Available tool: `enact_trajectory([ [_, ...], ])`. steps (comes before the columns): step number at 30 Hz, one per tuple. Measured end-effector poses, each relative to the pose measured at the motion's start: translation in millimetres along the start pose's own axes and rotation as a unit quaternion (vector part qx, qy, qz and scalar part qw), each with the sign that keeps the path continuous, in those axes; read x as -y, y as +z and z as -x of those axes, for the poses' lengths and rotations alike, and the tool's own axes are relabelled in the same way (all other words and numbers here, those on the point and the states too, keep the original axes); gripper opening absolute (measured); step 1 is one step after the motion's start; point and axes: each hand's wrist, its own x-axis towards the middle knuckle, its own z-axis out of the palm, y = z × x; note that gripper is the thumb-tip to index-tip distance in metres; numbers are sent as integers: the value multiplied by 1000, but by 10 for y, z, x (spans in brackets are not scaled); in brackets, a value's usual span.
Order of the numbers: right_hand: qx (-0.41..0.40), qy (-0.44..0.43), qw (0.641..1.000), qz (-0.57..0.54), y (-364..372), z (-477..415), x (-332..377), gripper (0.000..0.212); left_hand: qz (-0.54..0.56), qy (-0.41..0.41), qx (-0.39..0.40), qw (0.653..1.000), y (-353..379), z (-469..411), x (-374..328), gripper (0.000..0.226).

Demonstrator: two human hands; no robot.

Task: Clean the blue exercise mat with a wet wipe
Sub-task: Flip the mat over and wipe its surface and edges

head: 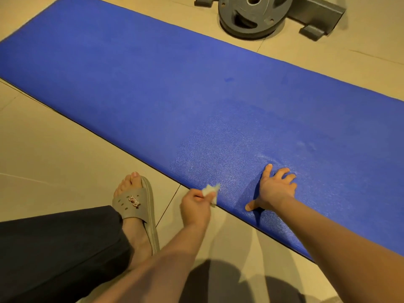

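Lower left: dark trouser leg [54, 248]; tan moulded slide sandal [135, 202] on glossy beige floor tile [43, 149].
Lower centre: left grip [196, 206], fingers pinching a crumpled white wet wipe [211, 191] at the mat's near edge.
Centre: blue exercise mat [153, 84], pebbled foam lying flat, long axis running upper left to lower right. A damp sheen surrounds the grips. The matt stretch lies up-left of the wipe, nearer the left grip.
Right of centre: right grip [275, 189], fingers spread, holding nothing, pressing on the mat.
Upper right: grey round weight plate [251, 16].
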Motion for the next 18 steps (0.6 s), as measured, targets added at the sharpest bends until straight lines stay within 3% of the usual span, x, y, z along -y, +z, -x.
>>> enact_trajectory([
  [3, 1, 1, 1000, -4, 3, 6, 2, 165, 22, -29, -17, 999, -67, -92, 43, 27],
  [8, -3, -1, 1000, -5, 13, 14, -14, 164, -91, -9, 79, 993, 294, 421, 241, 43],
  [15, -7, -10, 1000, -18, 39, -7, -42, 164, 34, -80, -74, 993, -26, -114, -141, 37],
  [18, -8, -11, 1000, -16, 48, -19, -36, 164, 59, -86, -37, 994, 32, 75, -145, 34],
])
